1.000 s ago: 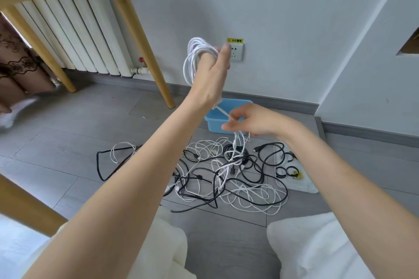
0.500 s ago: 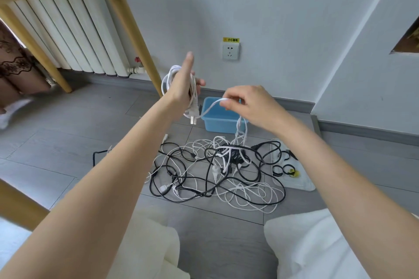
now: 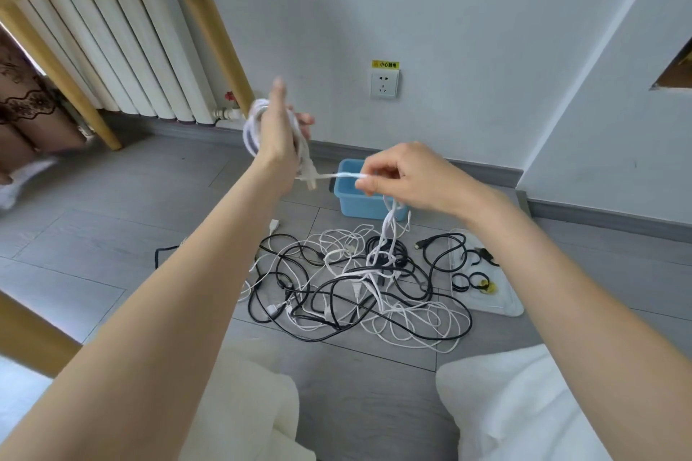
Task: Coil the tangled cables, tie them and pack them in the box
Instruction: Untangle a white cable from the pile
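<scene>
Grey plank floor [image 3: 112, 243] runs to a pale wall [image 3: 430, 11] with a socket [image 3: 384, 84] and a white radiator [image 3: 123, 56] at the left; a wooden leg [image 3: 209, 26] slants in front of the radiator

Left hand [image 3: 275, 138] is raised above the floor with a white coil [image 3: 251, 131] wound round it; its fingers are straight and point up, and the thumb shows past the coil on the right. A plug [image 3: 310, 178] hangs from the coil just below the wrist

Right hand [image 3: 408, 176] pinches the same white cable [image 3: 344, 175] between curled fingers and thumb, so the cable runs taut and level from the left hand. From the right hand it drops to the tangle [image 3: 355, 281], a heap of black and white cables lying in the middle of the floor

Blue box [image 3: 352, 204] stands on the floor behind the tangle, near the wall, partly hidden by the right hand. What it holds cannot be told

White tray [image 3: 501, 303] lies just right of the tangle with black ties [image 3: 470, 279] on it

White cloth [image 3: 524, 404] covers the knees at the bottom edge
</scene>
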